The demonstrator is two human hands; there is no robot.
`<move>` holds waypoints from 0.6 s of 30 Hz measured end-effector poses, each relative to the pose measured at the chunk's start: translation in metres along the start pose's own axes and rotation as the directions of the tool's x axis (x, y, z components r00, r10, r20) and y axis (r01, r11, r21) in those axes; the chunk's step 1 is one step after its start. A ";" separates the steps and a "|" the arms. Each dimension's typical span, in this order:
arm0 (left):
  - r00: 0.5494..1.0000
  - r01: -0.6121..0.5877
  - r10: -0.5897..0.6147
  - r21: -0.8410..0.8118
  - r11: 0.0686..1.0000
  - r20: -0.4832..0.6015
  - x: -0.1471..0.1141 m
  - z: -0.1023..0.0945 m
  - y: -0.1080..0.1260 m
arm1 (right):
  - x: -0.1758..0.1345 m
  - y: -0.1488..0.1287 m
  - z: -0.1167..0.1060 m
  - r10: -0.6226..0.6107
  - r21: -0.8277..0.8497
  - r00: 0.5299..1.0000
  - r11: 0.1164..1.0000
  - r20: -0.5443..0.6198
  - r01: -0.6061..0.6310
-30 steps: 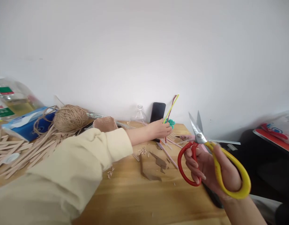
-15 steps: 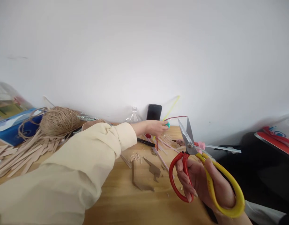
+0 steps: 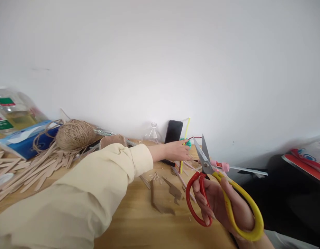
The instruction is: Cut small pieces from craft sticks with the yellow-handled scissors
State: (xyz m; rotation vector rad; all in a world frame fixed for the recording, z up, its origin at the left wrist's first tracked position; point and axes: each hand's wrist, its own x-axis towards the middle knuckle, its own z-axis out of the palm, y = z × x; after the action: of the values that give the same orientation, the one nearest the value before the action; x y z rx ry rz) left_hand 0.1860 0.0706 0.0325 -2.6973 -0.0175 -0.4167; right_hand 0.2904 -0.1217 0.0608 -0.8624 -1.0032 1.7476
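Note:
My right hand (image 3: 222, 197) holds scissors (image 3: 207, 166) with one red and one yellow handle loop. The blades point up and stand apart. Stretched out over the back of the table, my left hand (image 3: 176, 151) has its fingers closed around a thin yellow pipe cleaner (image 3: 187, 128), which stands nearly upright. A teal fluffy ball (image 3: 187, 143) shows just behind the fingertips, and a thin red cord (image 3: 195, 137) curves from there toward the blades. Behind the scissors' pivot is a pink piece (image 3: 225, 167) with a pale strip (image 3: 249, 170).
A black phone (image 3: 173, 131) leans on the wall beside a clear bottle top (image 3: 154, 133). Leftward lie a twine ball (image 3: 76, 135), a blue packet (image 3: 35, 140) and many wooden sticks (image 3: 43, 173). Brown scraps (image 3: 172, 189) lie on the wooden table (image 3: 149, 228).
The yellow pipe cleaner has turned more upright in my left hand, its top lower than before. The scissors have shifted slightly left in my right hand. The camera view has moved a little.

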 end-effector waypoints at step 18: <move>0.940 0.284 -0.250 0.125 0.951 -0.232 -0.054 -0.116 -0.085 | 0.017 -0.002 0.014 -0.003 -0.108 0.999 0.994 0.042 0.007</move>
State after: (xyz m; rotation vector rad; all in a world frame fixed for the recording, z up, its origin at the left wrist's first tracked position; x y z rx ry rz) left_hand 0.0954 0.1046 0.1510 -2.4870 -0.3454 -0.7541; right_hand 0.2736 -0.1092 0.0663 -0.8937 -1.1359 1.7260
